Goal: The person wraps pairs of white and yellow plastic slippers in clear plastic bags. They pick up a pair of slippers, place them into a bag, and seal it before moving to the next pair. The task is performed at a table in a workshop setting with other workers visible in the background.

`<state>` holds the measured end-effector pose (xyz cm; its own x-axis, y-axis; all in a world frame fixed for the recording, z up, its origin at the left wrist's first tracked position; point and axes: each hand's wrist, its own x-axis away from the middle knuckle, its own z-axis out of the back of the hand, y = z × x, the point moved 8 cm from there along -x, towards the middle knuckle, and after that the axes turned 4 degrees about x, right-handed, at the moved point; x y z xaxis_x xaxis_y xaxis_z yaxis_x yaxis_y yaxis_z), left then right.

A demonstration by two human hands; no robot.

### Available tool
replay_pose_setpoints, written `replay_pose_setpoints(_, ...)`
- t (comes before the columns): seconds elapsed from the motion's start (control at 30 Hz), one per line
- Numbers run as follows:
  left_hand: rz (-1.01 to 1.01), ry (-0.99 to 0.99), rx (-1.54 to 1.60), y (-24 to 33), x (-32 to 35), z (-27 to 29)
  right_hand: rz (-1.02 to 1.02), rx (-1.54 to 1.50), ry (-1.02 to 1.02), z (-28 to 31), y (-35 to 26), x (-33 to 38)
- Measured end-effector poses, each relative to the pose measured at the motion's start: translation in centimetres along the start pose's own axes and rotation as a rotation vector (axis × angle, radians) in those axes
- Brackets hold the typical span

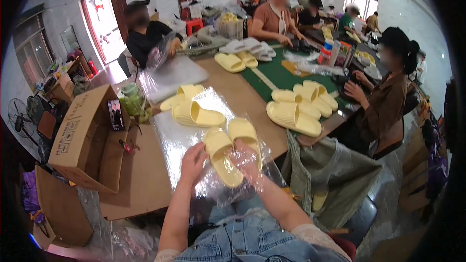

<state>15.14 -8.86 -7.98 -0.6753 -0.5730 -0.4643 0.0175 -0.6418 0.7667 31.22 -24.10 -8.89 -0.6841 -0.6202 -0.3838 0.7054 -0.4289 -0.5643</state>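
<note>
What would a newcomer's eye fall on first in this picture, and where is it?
Probably the pair of pale yellow slippers just below centre, by the person's left hand and right hand. Next, the open cardboard box at left, with a phone at its upper edge.

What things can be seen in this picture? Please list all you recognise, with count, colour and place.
Table: 1, brown, centre
Green mat: 1, green, table's right part
Clear sheet stacks: 2, transparent, near and far left on table
Front slippers: 2, pale yellow, front centre
Clear film: count unclear, transparent, around front slippers
Slippers behind: 2, pale yellow, on near stack
Other slippers: many, yellow or light grey, right and far
Cardboard box: 1, brown, table's left
Phone: 1, dark, at box
Cloth: 1, grey-green, right
Fan: 1, dark, far left
Stool: 1, red, background
Co-workers: at least six, varied clothing, beyond and right
Left hand: 1, bare, beside front slippers
Right hand: 1, bare, at front slippers
</note>
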Motion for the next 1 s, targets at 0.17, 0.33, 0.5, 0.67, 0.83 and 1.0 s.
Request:
replay_pose_setpoints(0.17, 0.003, 0.015, 0.007, -0.3, 0.2, 0.3, 0.004, 0.052, -0.021, 0.4, -0.8, -0.1)
replay_pose_setpoints(0.33, 0.010, -0.003, 0.007, 0.2, -0.1, 0.2, 0.014, 0.108, -0.005, 0.7, -0.9, -0.2)
replay_pose_setpoints(0.5, -0.010, 0.000, 0.000, 0.3, 0.0, 0.4, -0.044, 0.067, -0.107, 0.0, -0.6, -0.3)
replay_pose_setpoints(0.67, 0.013, -0.008, 0.010, 0.8, -0.1, 0.4, 0.037, 0.045, 0.052, 0.3, -0.5, 0.0)
replay_pose_setpoints(0.83, -0.002, -0.007, 0.001, 0.2, 0.1, 0.4, -0.011, 0.070, 0.001, 0.0, -0.5, -0.2)
replay_pose_setpoints(1.0, -0.012, -0.007, -0.004, 0.3, 0.1, 0.3, 0.014, 0.033, 0.035, 0.2, -0.5, -0.1)
